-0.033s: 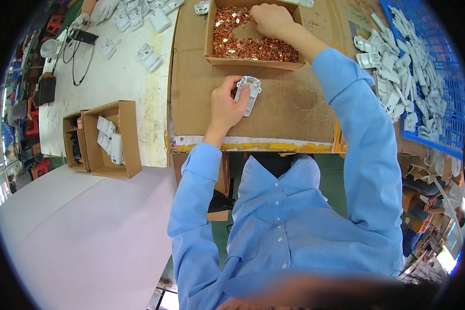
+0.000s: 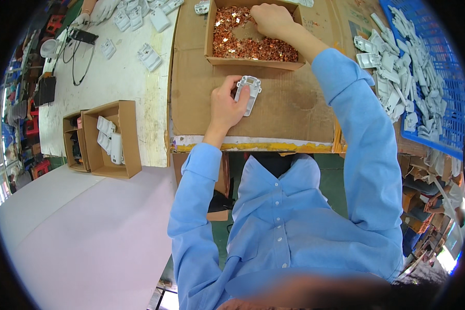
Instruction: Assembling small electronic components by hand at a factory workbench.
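Observation:
My left hand (image 2: 227,105) holds a white plastic housing (image 2: 250,98) over the cardboard-covered bench, thumb across its open, hollow face. Ahead of it stands a shallow cardboard box (image 2: 258,63) full of small copper-coloured metal pieces (image 2: 232,46). My right hand (image 2: 272,20) is inside this box at its far right, fingers curled down and closed among the pieces. What the fingertips hold, if anything, is hidden behind the hand. A bare patch of the box's bottom shows just left of the right hand.
At right, a blue plastic basket (image 2: 452,111) leans beside a heap of white plastic parts (image 2: 392,72). On the left table lie more white housings (image 2: 150,57), a black cable (image 2: 82,64) and a small carton (image 2: 132,139) with white parts. A co-worker's gloved hand (image 2: 103,10) is at the far left.

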Demonstrator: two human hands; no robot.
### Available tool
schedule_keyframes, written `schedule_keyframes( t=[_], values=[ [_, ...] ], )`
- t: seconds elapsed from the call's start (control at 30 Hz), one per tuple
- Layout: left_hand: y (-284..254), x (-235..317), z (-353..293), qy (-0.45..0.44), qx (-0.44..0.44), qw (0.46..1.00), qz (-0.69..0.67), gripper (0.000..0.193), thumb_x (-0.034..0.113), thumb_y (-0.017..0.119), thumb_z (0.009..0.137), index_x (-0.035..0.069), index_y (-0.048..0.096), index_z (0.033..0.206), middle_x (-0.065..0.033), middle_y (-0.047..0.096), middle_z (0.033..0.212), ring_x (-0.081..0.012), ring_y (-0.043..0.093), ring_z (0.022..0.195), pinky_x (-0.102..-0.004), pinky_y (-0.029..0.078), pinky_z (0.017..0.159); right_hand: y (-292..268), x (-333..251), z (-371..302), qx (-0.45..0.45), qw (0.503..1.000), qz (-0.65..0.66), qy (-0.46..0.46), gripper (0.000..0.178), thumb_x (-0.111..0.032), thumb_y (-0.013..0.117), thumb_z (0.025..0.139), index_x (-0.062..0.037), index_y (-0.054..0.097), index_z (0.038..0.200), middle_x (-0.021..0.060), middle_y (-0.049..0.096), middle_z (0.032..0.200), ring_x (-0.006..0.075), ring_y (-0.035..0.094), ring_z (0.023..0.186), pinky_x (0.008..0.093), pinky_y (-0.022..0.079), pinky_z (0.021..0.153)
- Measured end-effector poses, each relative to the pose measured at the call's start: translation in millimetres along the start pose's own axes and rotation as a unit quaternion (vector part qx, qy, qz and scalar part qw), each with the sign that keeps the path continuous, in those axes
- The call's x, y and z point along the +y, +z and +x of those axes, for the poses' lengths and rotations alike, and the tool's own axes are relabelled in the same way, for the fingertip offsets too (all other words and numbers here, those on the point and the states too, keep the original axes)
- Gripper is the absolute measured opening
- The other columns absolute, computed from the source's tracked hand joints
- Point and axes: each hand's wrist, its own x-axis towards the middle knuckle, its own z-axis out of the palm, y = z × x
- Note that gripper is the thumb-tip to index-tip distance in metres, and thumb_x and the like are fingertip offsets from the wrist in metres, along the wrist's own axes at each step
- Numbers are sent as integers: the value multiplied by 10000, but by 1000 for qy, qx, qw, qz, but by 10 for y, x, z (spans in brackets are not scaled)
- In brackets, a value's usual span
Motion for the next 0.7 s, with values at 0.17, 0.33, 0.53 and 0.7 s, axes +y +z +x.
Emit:
schedule_keyframes(
  t=[0.17,0.33,0.53,0.7],
  values=[
    [11,16,18,7,0,1000,-2,183,117,663,874,-14,625,997,-130,692,747,-199,671,624,-312,511,568,8,62,-33,24,1000,2,-7,179,-117,624,829,-56,690,984,163,708,1003,329,697,942,454,576,751],
    [-1,-78,9,21,8,1000,-5,189,104,660,870,-21,625,1007,-136,692,753,-179,668,627,-299,510,567,-426,14,-284,-6,999,-7,-38,185,-192,652,813,-43,684,918,186,683,953,344,683,903,447,552,775],
    [35,-61,22,24,9,999,-35,189,65,652,868,-36,623,1025,-119,703,785,-130,650,663,-277,511,580,-573,236,-759,49,980,183,-61,143,-183,663,820,-44,679,845,109,684,773,257,667,730,373,532,664],
    [39,-84,14,-6,2,999,-37,188,41,629,890,-39,617,1059,-96,711,832,-111,654,714,-257,512,620,-758,142,-1586,36,902,429,-20,143,-136,668,862,-1,642,825,-13,573,673,58,499,634,248,427,580]
  ],
)
